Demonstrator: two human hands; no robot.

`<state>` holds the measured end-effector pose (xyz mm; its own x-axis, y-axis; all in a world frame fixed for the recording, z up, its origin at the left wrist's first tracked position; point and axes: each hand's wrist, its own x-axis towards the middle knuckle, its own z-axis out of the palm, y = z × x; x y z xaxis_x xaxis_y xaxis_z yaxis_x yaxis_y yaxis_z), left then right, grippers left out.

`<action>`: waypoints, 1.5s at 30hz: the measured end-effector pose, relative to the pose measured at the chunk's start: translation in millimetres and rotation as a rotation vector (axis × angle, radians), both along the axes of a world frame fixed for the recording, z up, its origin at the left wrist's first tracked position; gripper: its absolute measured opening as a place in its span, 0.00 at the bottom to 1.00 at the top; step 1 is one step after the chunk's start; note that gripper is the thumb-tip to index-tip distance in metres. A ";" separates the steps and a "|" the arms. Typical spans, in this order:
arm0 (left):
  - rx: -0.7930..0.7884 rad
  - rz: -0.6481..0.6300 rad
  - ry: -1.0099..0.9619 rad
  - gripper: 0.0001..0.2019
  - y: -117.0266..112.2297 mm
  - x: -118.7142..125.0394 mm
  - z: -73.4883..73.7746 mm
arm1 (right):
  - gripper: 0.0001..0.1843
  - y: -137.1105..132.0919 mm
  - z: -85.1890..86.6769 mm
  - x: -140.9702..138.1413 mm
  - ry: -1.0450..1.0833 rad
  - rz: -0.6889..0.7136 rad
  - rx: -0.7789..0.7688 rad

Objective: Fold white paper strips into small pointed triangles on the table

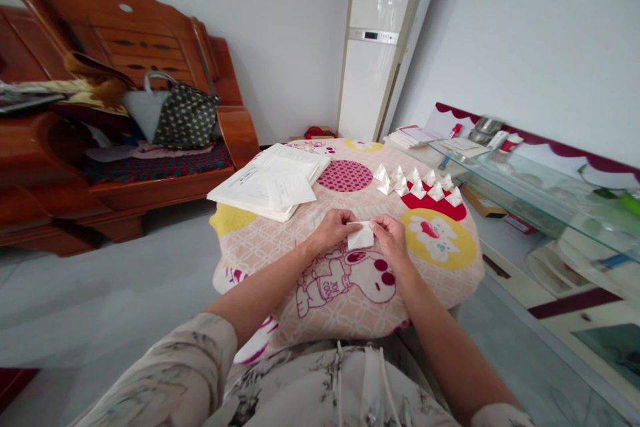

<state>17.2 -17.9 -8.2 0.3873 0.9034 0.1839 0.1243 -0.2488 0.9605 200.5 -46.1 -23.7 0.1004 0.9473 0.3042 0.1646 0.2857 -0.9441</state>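
Head view: the left hand (336,225) and right hand (393,240) each pinch one end of a single small white paper piece (361,235), held just above the cartoon-print blanket (440,260) at the table's near middle. The risk, as I judge it, is a crooked crease: the paper is held in the air, and the blanket beneath is soft. Beyond lie folded paper shapes (417,185) in two rows, seemingly ten, though they are too small to count surely. One stack of white sheets (273,183) sits to the left.
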 end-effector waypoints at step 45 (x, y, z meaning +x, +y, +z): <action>-0.328 -0.217 -0.084 0.20 0.7 4.4 -10.0 | 0.13 5.2 -7.5 -0.7 0.235 -0.106 -0.128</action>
